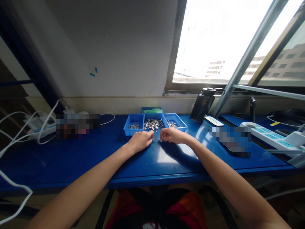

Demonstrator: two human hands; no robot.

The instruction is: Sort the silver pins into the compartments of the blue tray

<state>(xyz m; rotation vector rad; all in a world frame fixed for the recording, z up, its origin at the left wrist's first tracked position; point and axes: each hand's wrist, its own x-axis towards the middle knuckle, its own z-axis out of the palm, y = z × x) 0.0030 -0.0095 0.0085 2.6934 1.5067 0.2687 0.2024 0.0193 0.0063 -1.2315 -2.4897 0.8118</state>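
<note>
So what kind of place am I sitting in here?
Probably a workshop or small assembly bench: a blue workbench, small blue plastic bins holding slim metal parts, and a long white power strip.

A workbench-like place is shown, though whether it belongs to a workshop, a lab or a dormitory cannot be told for certain. Small-parts work is suggested by the blue plastic bins (133,130) and the pile of slim metal pieces (153,124) set out on a glossy blue desk (95,162). Power is supplied through a white power strip (269,135), and white cables (20,140) are strewn at the left. The desk is backed by a plain wall (119,47) and lit by a large window (214,41), through which multi-storey buildings (215,68) are seen.
</note>
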